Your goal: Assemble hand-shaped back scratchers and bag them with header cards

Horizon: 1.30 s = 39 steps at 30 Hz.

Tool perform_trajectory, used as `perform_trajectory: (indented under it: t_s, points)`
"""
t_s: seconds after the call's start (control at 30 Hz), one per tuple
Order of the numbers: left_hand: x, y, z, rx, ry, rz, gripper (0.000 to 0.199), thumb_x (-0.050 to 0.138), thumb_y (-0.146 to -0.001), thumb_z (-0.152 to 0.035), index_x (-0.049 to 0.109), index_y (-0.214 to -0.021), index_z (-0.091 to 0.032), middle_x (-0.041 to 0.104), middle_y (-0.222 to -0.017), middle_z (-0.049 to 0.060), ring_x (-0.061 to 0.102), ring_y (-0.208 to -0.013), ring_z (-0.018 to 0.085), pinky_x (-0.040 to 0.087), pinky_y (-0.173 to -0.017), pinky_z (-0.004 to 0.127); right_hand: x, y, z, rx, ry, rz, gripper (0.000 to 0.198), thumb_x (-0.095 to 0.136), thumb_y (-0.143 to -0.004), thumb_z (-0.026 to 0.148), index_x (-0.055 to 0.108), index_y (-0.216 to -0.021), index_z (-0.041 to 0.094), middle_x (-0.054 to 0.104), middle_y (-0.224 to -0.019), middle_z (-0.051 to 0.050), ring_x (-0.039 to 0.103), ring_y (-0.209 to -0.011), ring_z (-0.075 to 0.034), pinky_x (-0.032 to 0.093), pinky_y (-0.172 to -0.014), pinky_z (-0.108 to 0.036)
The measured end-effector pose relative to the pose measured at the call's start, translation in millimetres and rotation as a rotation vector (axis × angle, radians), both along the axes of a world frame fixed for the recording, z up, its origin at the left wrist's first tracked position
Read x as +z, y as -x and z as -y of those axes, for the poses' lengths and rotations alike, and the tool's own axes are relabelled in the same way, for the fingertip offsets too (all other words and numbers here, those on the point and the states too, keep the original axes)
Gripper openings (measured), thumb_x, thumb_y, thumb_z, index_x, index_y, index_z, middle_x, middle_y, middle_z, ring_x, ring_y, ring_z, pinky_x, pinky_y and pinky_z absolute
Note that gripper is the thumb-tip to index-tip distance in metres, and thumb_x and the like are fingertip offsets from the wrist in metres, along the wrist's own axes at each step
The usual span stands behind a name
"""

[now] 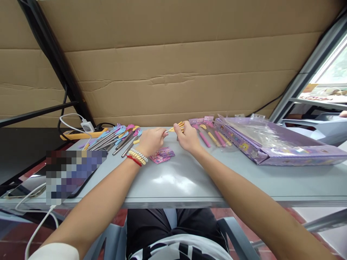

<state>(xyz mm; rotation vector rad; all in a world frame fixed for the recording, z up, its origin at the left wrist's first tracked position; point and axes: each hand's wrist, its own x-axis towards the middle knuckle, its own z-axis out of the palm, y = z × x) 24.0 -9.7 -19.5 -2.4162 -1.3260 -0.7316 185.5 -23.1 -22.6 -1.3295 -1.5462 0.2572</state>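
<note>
A back scratcher (180,127) with a yellow hand-shaped head and a thin metal rod is stretched between my hands above the table. My left hand (152,140) pinches the metal rod end. Closed around the yellow end is my right hand (187,138). Just below them lies a loose stack of pink and purple printed cards (162,154). To the left is a pile of back scratchers (108,139) with metal rods and blue, pink, yellow and purple heads. Right of my hands, several pink and yellow back scratchers (213,137) lie in clear bags with printed cards.
A purple printed box (260,151) holding clear plastic bags sits on the grey table (184,184) at right. A tablet or phone (84,173) with a blurred screen lies at left, with a white cable (36,231). Cardboard (184,79) walls the back.
</note>
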Motion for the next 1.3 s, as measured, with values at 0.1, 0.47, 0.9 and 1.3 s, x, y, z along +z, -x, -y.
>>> perform_trajectory:
  t_s: [0.1,0.47,0.9,1.3]
  points:
    - [-2.4,-3,-6,-0.050,0.009,-0.002,0.032,0.035,-0.094,-0.030,0.066,-0.096,-0.020,0.069,-0.089,0.007,0.062,-0.081,0.021,0.036,-0.065,0.032,-2,-5,-8,0.091,0.063,-0.109,0.026,0.045,-0.088,0.044,0.045,-0.072,0.024,0.060,-0.055,0.002,0.054,-0.047,-0.015,0.039,-0.053,-0.027]
    - [3.0,94,-58,0.344,-0.169,0.266,0.028,0.041,-0.087,-0.024,0.067,-0.096,-0.024,0.067,-0.104,0.007,0.052,-0.104,0.027,0.025,-0.091,0.043,38,-156,-14,-0.562,-0.207,-0.895,0.023,0.035,-0.097,0.023,0.037,-0.074,0.021,0.049,-0.053,0.005,0.044,-0.039,-0.007,0.026,-0.037,-0.020]
    - [0.6,112,-62,0.348,-0.015,0.307,0.023,0.048,-0.082,-0.027,0.069,-0.091,-0.022,0.068,-0.105,0.009,0.054,-0.107,0.030,0.027,-0.089,0.045,42,-178,-3,-0.509,-0.247,-1.220,0.015,0.041,-0.087,0.018,0.043,-0.072,0.019,0.046,-0.057,0.004,0.042,-0.038,-0.007,0.021,-0.038,-0.020]
    - [5.5,113,-62,0.360,0.027,0.323,0.023,0.057,-0.079,-0.034,0.070,-0.091,-0.020,0.069,-0.108,0.009,0.057,-0.106,0.028,0.033,-0.091,0.044,39,-182,-2,-0.429,-0.293,-1.274,0.025,0.037,-0.087,0.028,0.047,-0.067,0.017,0.053,-0.066,0.000,0.048,-0.045,-0.009,0.028,-0.040,-0.023]
